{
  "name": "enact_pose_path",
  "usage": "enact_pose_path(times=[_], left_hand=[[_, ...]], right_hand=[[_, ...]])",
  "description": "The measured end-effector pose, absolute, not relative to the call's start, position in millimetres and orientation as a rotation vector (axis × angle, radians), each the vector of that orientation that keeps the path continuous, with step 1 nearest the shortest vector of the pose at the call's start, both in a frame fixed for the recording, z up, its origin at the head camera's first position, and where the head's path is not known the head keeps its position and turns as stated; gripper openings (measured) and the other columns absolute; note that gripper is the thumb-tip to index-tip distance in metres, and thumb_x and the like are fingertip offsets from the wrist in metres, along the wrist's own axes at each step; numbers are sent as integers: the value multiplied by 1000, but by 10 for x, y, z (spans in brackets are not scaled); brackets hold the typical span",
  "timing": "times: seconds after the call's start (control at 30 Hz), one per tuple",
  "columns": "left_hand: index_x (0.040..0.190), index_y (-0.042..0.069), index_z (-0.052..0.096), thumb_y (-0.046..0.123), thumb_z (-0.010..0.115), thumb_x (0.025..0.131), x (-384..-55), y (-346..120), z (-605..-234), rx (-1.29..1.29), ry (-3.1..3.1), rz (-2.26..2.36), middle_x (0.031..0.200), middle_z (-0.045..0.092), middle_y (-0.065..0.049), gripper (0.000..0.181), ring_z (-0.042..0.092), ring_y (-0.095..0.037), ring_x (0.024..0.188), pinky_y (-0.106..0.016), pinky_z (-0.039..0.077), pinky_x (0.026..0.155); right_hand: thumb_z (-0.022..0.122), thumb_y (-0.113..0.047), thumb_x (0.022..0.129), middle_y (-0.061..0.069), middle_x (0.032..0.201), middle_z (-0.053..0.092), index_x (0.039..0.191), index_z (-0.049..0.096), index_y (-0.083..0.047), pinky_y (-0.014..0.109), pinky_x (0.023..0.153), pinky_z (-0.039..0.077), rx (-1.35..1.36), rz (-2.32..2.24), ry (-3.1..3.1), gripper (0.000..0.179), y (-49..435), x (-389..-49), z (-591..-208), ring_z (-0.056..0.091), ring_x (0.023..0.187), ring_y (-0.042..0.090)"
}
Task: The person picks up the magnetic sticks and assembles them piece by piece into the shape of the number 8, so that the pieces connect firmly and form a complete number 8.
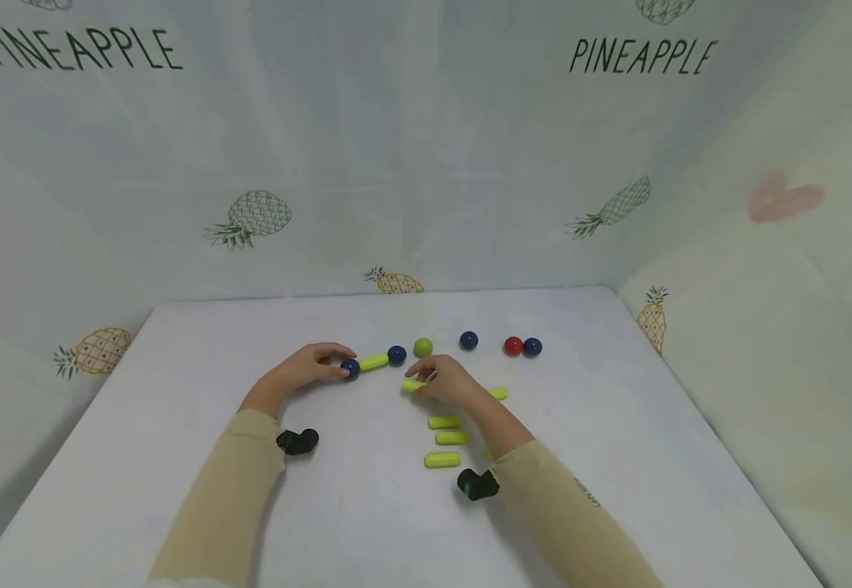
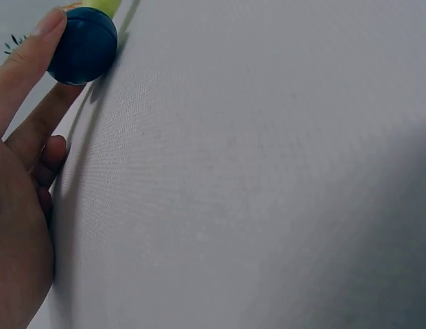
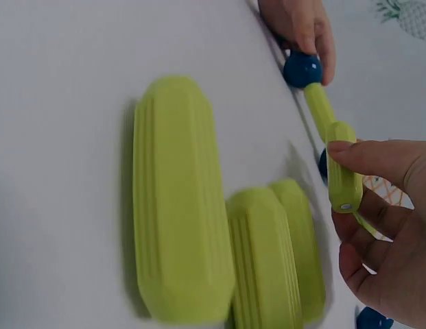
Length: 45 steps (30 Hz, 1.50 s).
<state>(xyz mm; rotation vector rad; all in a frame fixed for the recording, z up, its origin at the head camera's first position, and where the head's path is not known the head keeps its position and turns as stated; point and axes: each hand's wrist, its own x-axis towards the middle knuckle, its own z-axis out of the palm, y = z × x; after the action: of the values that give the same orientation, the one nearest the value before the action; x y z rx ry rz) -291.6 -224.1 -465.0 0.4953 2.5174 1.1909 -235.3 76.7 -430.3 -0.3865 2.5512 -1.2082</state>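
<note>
Near the middle of the head view, the left hand [image 1: 311, 365] pinches a blue ball [image 1: 350, 370] between thumb and finger; a rod [image 1: 374, 362] slants from it up and right to a second ball [image 1: 397, 355]. The right hand [image 1: 446, 379] grips a loose rod [image 1: 412, 385] just below and right of that second ball, and is the nearer hand to it. The loose rod's long axis runs roughly level (fingers hide its right end).

Your left hand [image 2: 20, 199] pinches a blue ball [image 2: 86, 48] between thumb and finger, just above or on the white table [image 2: 226, 171]. A yellow-green stick [image 2: 103, 5], partly cut off, shows at the ball's far side, away from your palm.
</note>
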Motion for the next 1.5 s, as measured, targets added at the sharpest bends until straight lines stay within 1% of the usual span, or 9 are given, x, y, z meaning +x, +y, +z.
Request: enact_pose_path(times=[0.13, 0.3, 0.5, 0.63, 0.87, 0.97, 1.23, 1.4, 1.5], left_hand=[[124, 14, 67, 36, 73, 88, -2892, -2230, -4666, 485, 2506, 1215, 128, 60, -8, 42, 50, -26, 111, -46, 37, 98], [123, 13, 67, 37, 71, 90, -2901, -2226, -4660, 480, 2494, 1235, 124, 61, -8, 42, 53, -25, 106, -43, 39, 93], [125, 12, 65, 39, 68, 92, -2894, -2221, -4631, 457, 2481, 1250, 127, 61, -9, 43, 50, -31, 120, -53, 35, 103], [125, 13, 66, 40, 65, 93, -2888, -2211, -4636, 435, 2466, 1289, 126, 61, -8, 42, 47, -32, 126, -55, 30, 107], [126, 14, 65, 39, 63, 95, -2884, -2228, -4635, 435, 2485, 1301, 130, 60, -9, 40, 43, -33, 130, -55, 28, 109], [126, 13, 65, 36, 62, 96, -2893, -2233, -4658, 446, 2485, 1321, 129, 60, -10, 38, 43, -33, 130, -55, 28, 109], [123, 13, 67, 38, 63, 95, -2902, -2242, -4695, 438, 2474, 1333, 128, 61, -8, 38, 44, -32, 130, -55, 28, 109], [123, 11, 67, 35, 64, 95, -2907, -2212, -4671, 396, 2455, 1370, 128, 60, -10, 36, 45, -32, 128, -53, 30, 108], [123, 10, 67, 39, 63, 95, -2901, -2203, -4651, 365, 2464, 1364, 129, 61, -10, 40, 45, -31, 129, -53, 30, 109]], right_hand=[[77, -5, 82, 1, 92, 61, 108, 73, -11, 29, 74, 49, -405, -1232, 2537, 28, 678, -2309, -4323, 56, 86, 17], [75, -6, 84, 1, 94, 61, 110, 72, -13, 29, 72, 50, -391, -1288, 2508, 26, 556, -2284, -4349, 57, 88, 17], [76, -7, 84, 2, 95, 63, 112, 71, -11, 28, 69, 50, -378, -1336, 2482, 29, 384, -2245, -4353, 58, 87, 17], [76, -8, 85, 1, 96, 64, 113, 70, -12, 28, 70, 50, -382, -1327, 2478, 29, 278, -2213, -4358, 58, 87, 16], [73, -6, 87, 4, 96, 63, 116, 69, -10, 27, 64, 53, -331, -1422, 2415, 30, 130, -2159, -4370, 61, 72, 14], [72, -6, 87, 4, 95, 63, 118, 68, -9, 26, 64, 53, -307, -1453, 2405, 32, 87, -2161, -4390, 62, 71, 14], [71, -6, 89, 6, 89, 63, 123, 64, -5, 28, 62, 56, -216, -1608, 2343, 35, -41, -2172, -4479, 66, 66, 16], [73, -5, 86, 7, 88, 63, 122, 63, -2, 28, 61, 56, -209, -1696, 2349, 38, -107, -2190, -4524, 66, 64, 16], [75, -5, 85, 8, 89, 63, 121, 64, -1, 27, 61, 56, -198, -1727, 2347, 38, -142, -2199, -4545, 65, 66, 15]])
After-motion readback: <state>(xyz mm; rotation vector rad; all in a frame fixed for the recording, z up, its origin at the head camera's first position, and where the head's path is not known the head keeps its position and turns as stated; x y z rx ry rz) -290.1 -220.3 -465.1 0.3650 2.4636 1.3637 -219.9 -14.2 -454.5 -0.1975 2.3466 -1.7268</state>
